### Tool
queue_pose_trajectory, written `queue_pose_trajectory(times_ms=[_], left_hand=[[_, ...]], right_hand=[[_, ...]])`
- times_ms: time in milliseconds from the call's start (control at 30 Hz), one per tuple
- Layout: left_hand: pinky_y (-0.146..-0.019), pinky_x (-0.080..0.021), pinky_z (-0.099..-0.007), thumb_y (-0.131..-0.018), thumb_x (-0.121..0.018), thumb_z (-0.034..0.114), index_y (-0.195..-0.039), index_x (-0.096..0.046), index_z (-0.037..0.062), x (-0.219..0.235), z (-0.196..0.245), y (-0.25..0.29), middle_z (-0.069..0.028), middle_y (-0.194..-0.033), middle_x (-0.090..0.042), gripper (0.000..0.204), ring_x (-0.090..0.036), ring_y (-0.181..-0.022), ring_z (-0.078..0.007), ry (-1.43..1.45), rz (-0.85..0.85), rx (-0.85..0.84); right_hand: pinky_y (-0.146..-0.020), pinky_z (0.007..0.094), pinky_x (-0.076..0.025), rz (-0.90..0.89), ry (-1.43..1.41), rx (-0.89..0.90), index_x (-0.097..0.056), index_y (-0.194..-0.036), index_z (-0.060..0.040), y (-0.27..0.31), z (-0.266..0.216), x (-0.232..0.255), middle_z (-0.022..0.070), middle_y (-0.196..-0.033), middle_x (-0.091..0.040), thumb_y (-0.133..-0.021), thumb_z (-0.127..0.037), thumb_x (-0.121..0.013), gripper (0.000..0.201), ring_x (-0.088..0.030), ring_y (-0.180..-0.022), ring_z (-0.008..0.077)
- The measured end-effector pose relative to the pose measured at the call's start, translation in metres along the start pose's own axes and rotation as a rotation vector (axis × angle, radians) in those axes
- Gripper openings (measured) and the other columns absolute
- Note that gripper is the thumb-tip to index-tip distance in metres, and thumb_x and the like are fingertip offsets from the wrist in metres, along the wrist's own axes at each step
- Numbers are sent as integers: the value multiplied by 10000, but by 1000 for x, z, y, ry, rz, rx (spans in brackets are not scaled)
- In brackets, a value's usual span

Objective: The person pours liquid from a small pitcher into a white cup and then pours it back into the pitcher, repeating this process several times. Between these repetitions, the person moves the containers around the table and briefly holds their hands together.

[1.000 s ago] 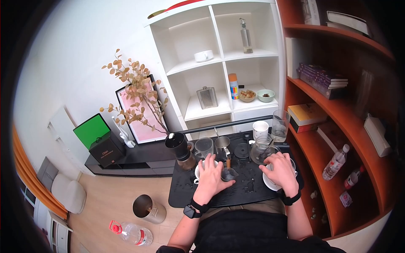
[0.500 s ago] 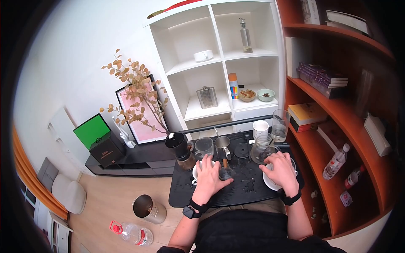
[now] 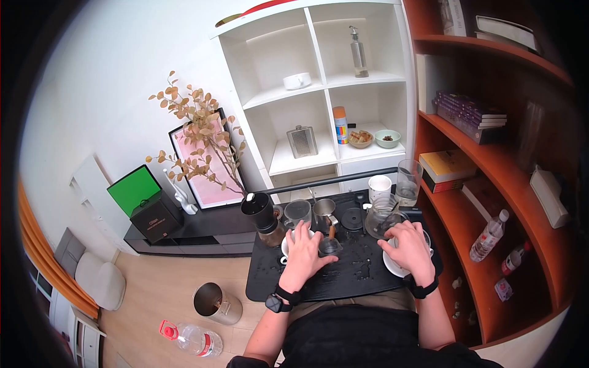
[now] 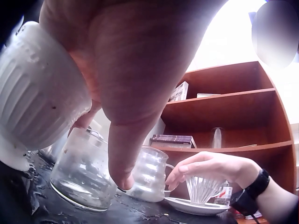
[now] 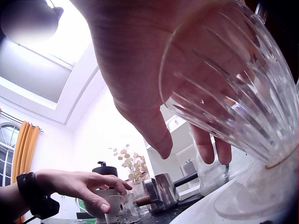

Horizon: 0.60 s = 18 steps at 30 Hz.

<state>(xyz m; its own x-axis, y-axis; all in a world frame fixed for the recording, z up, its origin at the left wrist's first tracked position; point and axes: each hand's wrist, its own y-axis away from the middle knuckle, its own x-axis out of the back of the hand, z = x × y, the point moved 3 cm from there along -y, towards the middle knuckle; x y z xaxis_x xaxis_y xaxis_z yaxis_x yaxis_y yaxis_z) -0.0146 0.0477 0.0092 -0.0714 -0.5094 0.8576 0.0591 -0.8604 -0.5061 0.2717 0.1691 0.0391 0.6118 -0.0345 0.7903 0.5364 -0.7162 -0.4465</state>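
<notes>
My left hand is spread over the left part of the black tray, between a white ribbed cup and a small clear glass vessel. Its thumb points toward that vessel, and whether it touches cannot be told. A wooden handle stands just behind the vessel. On the right, my right hand hangs with loosely bent fingers over a white saucer. A ribbed clear glass stands on this saucer beside the palm; no fingers are visibly wrapped round it.
Behind the hands are a black grinder, a clear glass cup, a metal cup, a glass server, a white mug and a tall glass. A metal bin and a plastic bottle are on the floor.
My left hand has shifted slightly left, and the small glass vessel sits a little farther left and back. The white cup has also moved slightly left. My right hand has stayed nearly still.
</notes>
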Motion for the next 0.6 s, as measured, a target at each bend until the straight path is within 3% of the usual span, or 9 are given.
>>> queue_pose_trajectory(times_ms=[600], left_hand=[[-1306,-300,-697,-759,-1024,628,-1204,-781,7,-3,3,-3,-334,-1581,-591,801,-446,-1612,-506,-5,22,37]], right_hand=[[-1100,436,-448,8,2,1,-892,-1027,-32,0,1,0,99,-1063,-848,-955,-373,-888,348,-722,-1137,281]])
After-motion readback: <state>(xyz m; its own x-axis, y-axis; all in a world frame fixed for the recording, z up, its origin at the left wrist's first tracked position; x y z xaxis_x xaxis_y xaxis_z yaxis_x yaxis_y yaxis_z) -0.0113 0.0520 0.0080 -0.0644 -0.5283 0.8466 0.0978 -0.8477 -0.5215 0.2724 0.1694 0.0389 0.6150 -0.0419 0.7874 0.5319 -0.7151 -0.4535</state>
